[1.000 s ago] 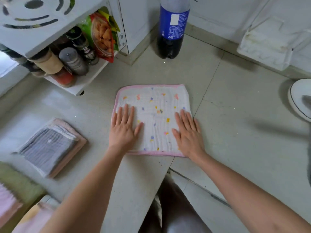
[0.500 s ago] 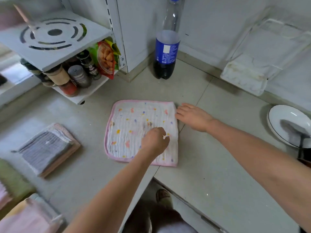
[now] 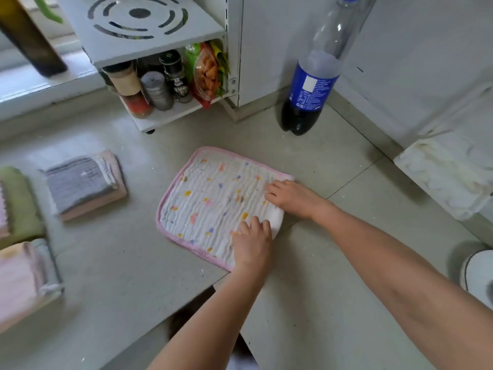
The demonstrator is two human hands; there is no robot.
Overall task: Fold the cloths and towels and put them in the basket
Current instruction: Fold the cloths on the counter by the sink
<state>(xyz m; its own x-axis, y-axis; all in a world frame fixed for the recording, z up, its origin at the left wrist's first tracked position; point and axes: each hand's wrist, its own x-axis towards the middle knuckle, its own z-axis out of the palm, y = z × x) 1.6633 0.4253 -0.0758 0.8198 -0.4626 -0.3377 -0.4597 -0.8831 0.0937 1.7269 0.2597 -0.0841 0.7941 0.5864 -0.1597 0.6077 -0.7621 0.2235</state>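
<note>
A white cloth [image 3: 213, 198] with a pink border and coloured dots lies flat on the grey counter. My left hand [image 3: 252, 241] grips its right edge near the front corner, fingers curled over the fabric. My right hand [image 3: 290, 196] pinches the same edge at the far corner. Between the hands the edge curls up a little off the counter. To the left sits a folded grey cloth [image 3: 77, 182] on top of a folded pink one [image 3: 117, 193]. No basket is in view.
A green towel [image 3: 18, 204] and a pile of pink and yellow cloths [image 3: 24, 281] lie at the left edge. Behind stand a white spice rack [image 3: 160, 44] and a cola bottle [image 3: 309, 89]. A white tray [image 3: 448, 177] and a plate [image 3: 477, 273] are on the right.
Both hands left the cloth's near part, where they lay flat, and moved to its right edge. They now grip that edge, which has begun to lift.
</note>
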